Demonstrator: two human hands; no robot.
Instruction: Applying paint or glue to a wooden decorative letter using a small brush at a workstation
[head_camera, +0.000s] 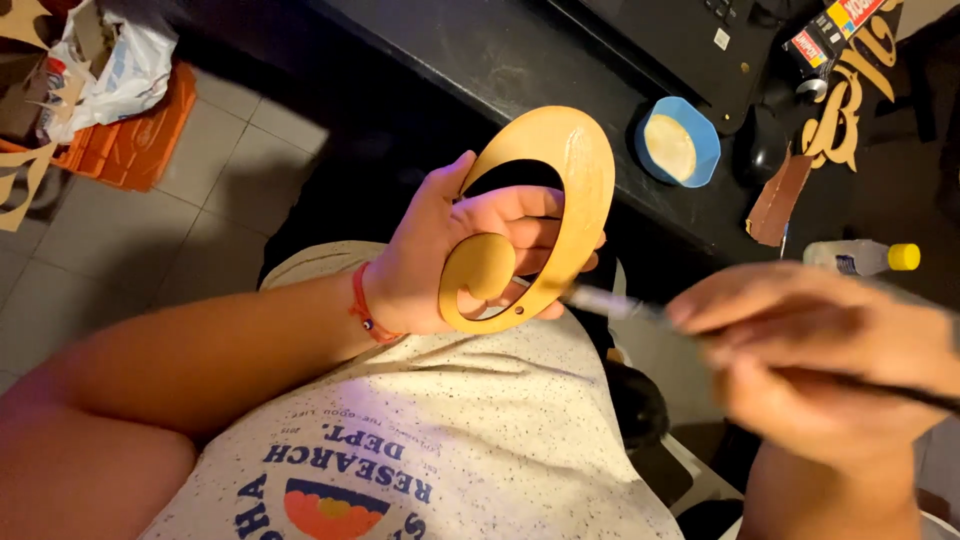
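I see my left hand (440, 262) holding up a flat yellow wooden cutout shaped like a looped letter (545, 215), its fingers (525, 205) passing through the big oval opening and clamped on the piece, above my lap and near the edge of the dark desk (480, 50). My right hand (820, 350) is blurred at the near right, its fingers closed on a thin brush with a dark handle (640, 308), whose pale tip touches the cutout's lower right edge. On the desk beyond the cutout sits a blue bowl of cream-coloured paint (678, 142). Right of it lie a torn brown scrap (778, 200), a gold ornate cutout (850, 95) and a clear bottle with a yellow cap (865, 257). Far left on the tiled floor stands an orange crate (130, 130) with a white plastic bag (115, 55). Nothing stands between brush and cutout.
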